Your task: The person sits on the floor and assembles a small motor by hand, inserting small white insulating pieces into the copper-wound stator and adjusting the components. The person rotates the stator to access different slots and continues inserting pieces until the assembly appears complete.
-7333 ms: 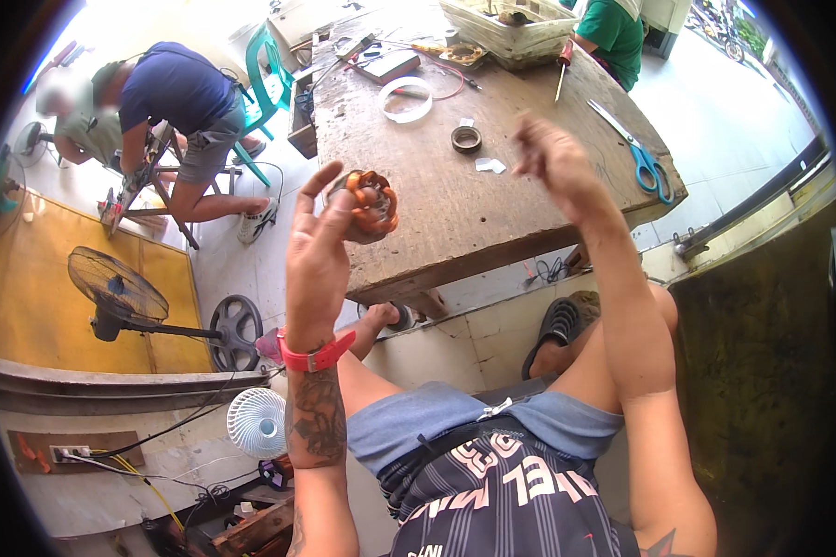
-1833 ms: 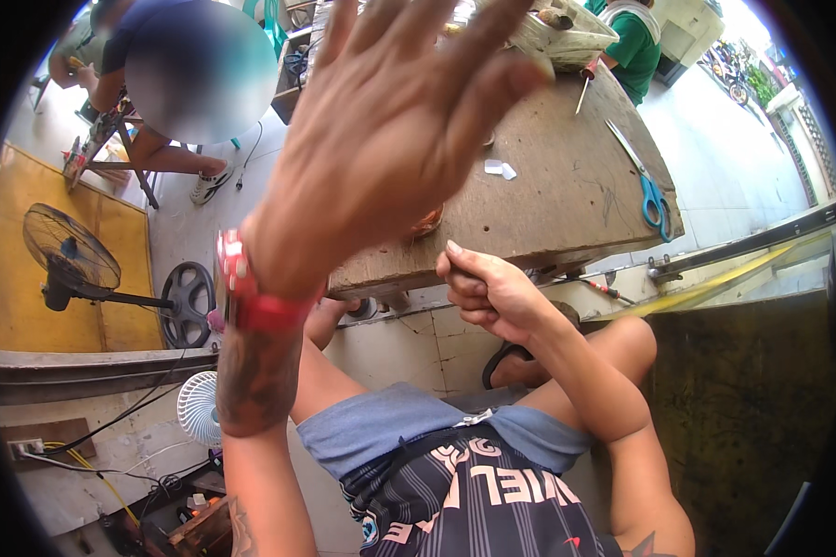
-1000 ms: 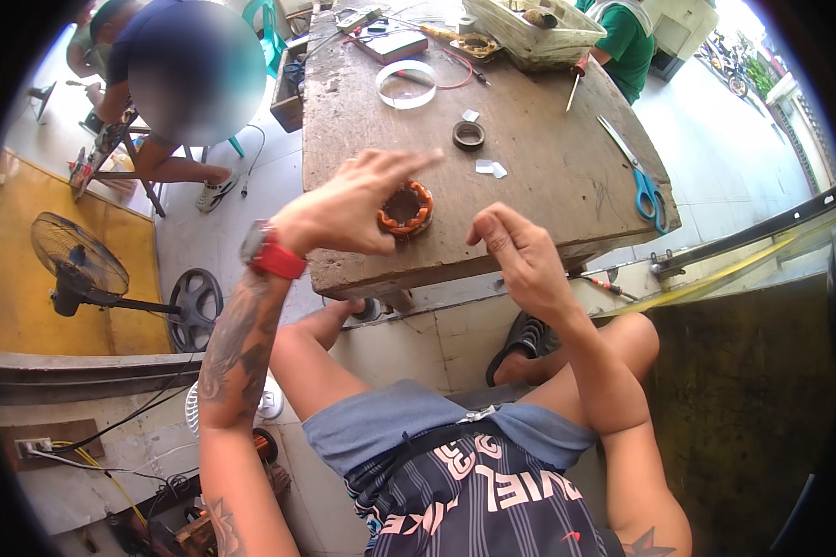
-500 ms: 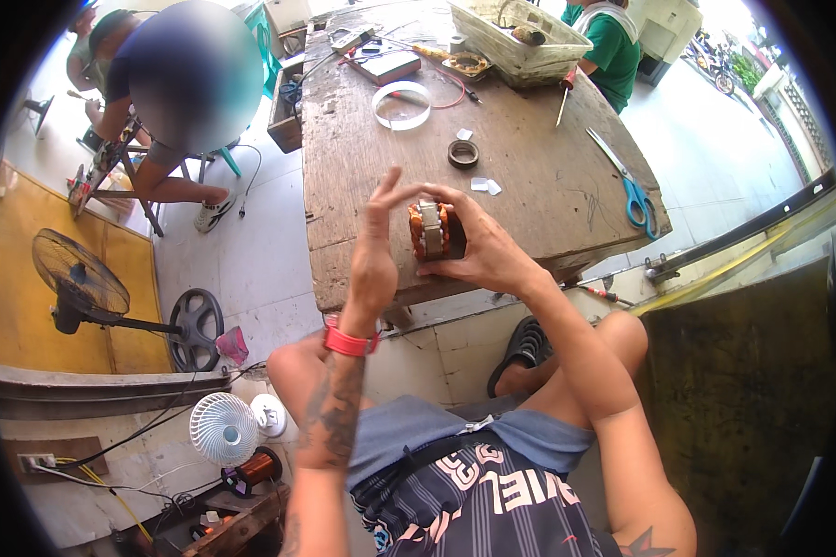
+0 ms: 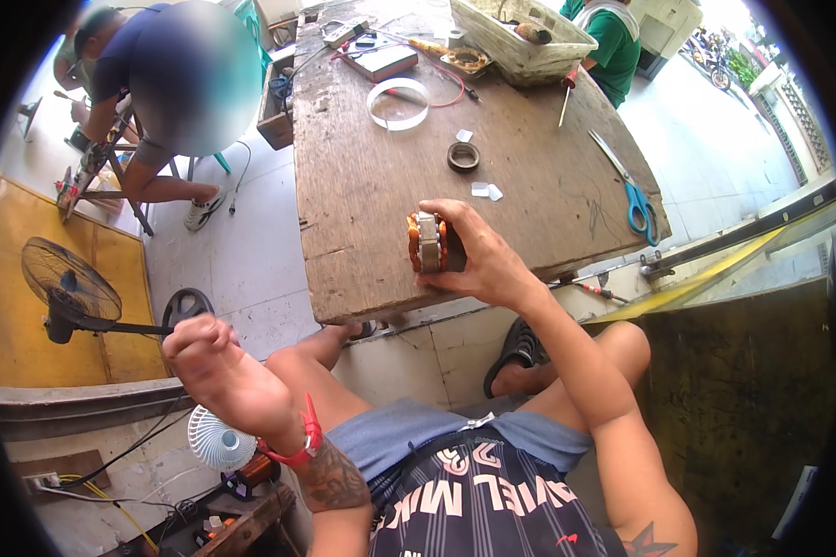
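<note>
Our right hand (image 5: 486, 257) clamps one copper-wound grey metal ring (image 5: 427, 243) by the brown wooden worktop's (image 5: 548, 218) near edge; our left hand (image 5: 221, 373) curls, fingers together.

Co-worker (image 5: 139, 60) partly blurred, green-shirted person (image 5: 613, 51) cut off above, copper-wound ring (image 5: 427, 243) partly hidden by right hand (image 5: 485, 262)

My left hand (image 5: 225, 381) is out to my left, fingers (image 5: 198, 336) curled in. My right arm (image 5: 596, 381) reaches forward, and my right hand (image 5: 481, 255) bends into a C, thumb (image 5: 444, 280) and fingers gripping.
</note>
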`<move>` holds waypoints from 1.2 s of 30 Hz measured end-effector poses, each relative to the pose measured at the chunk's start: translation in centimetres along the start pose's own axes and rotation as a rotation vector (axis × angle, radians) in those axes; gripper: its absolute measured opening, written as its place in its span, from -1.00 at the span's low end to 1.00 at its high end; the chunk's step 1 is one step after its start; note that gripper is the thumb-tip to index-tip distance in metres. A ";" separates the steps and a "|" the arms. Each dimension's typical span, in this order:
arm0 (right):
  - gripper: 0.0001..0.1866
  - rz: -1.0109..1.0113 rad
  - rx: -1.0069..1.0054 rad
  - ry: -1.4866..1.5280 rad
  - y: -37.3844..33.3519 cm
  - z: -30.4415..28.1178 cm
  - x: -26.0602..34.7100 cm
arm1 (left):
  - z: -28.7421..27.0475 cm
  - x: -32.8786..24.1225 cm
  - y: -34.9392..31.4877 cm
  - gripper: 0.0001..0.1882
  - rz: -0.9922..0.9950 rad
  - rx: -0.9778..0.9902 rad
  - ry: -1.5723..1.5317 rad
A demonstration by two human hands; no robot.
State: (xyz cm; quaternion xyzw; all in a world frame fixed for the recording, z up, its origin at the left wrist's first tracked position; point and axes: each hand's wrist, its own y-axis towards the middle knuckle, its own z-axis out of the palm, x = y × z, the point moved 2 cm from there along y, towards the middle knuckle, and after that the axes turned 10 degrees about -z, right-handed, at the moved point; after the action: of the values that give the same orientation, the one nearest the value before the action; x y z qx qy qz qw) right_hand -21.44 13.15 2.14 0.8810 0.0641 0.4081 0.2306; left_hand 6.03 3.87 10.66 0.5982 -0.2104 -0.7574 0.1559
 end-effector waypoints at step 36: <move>-0.41 0.381 -0.329 0.185 -1.8 0.0 1.8 | 5.2 5.7 -0.6 -0.46 -0.428 0.499 0.220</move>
State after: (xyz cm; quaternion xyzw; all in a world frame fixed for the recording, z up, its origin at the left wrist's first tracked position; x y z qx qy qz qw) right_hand -20.14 15.32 2.58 0.7869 -0.1491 0.5278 0.2830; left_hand -0.36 2.32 6.61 0.7265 -0.2408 -0.6291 -0.1358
